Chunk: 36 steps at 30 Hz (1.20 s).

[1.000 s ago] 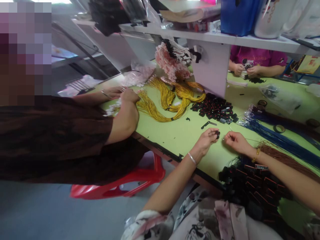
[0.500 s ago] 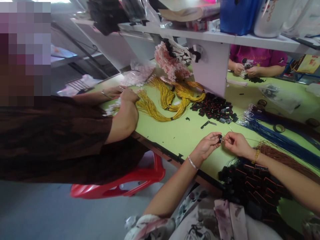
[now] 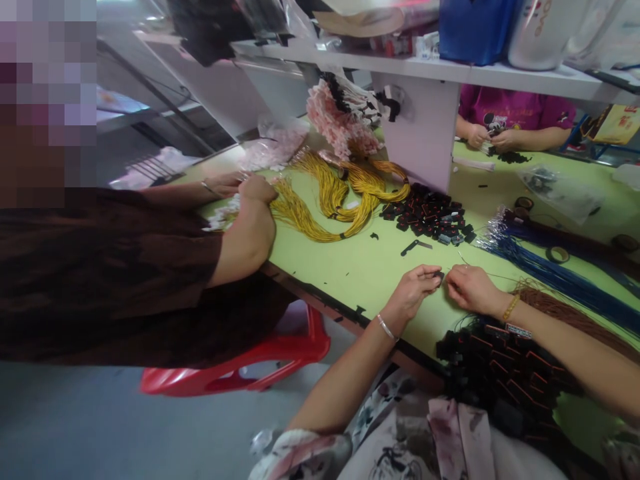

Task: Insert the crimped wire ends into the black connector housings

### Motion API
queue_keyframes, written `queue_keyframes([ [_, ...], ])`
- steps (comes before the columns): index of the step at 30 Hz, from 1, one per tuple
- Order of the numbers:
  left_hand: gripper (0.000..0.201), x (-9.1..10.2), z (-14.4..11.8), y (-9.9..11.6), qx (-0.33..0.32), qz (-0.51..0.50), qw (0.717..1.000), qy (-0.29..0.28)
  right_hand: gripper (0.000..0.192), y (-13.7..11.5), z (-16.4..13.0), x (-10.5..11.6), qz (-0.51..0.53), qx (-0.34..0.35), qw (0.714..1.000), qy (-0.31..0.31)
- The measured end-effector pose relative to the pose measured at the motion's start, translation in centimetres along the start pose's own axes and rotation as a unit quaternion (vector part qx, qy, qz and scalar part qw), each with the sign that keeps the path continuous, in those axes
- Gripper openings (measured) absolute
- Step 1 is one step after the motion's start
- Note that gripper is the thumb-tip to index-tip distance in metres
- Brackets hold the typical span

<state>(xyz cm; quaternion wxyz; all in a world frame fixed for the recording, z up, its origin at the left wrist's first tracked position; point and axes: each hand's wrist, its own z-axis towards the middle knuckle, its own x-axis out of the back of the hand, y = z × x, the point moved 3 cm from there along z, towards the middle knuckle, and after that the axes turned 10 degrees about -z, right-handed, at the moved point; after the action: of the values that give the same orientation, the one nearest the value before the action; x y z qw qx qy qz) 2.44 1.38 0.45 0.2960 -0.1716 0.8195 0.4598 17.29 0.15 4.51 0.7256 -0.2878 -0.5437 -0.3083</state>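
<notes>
Black plastic connector (image 3: 439, 275) sits pinched in the left hand (image 3: 413, 290) – fingertips closed on it. Right hand (image 3: 470, 288) pinches a thin wire (image 3: 493, 275) beside it, above the green table (image 3: 365, 267).

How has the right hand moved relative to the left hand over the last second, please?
Yes. The right hand has closed in on the left hand, meeting at the small black connector above the green table.

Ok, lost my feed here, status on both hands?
Left hand pinching small black plastic connector. Right hand close against it, grip on thin wire. Green tabletop between the arms bare.
</notes>
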Motion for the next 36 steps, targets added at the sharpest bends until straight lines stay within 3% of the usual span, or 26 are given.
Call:
queue_keyframes([
  [4,0.034,-0.1,0.0,0.0,0.005,-0.018,1.0,0.016,0.013,0.0,0.1,-0.1,0.012,0.006,1.0,0.013],
  [13,0.023,0.3,0.2,-0.3,0.043,-0.058,0.997,-0.008,0.015,-0.2,0.2,0.2,-0.018,0.021,0.999,0.022],
  [18,0.023,-0.1,0.0,-0.9,0.014,-0.043,0.999,-0.001,0.014,-0.3,0.3,-0.1,-0.017,0.02,1.0,0.007],
  [26,0.025,-0.3,-0.1,-1.2,-0.003,-0.042,0.999,0.033,0.007,0.2,0.1,-0.1,0.126,-0.103,0.987,-0.019],
  [32,0.027,-0.5,-0.4,-1.3,-0.032,0.013,0.999,0.039,0.009,0.4,0.0,-0.4,0.134,-0.117,0.983,-0.044],
  [36,0.024,-0.1,-0.3,-0.9,-0.04,0.042,0.997,0.043,0.019,2.6,-0.4,-0.1,0.038,-0.253,0.965,-0.049],
])
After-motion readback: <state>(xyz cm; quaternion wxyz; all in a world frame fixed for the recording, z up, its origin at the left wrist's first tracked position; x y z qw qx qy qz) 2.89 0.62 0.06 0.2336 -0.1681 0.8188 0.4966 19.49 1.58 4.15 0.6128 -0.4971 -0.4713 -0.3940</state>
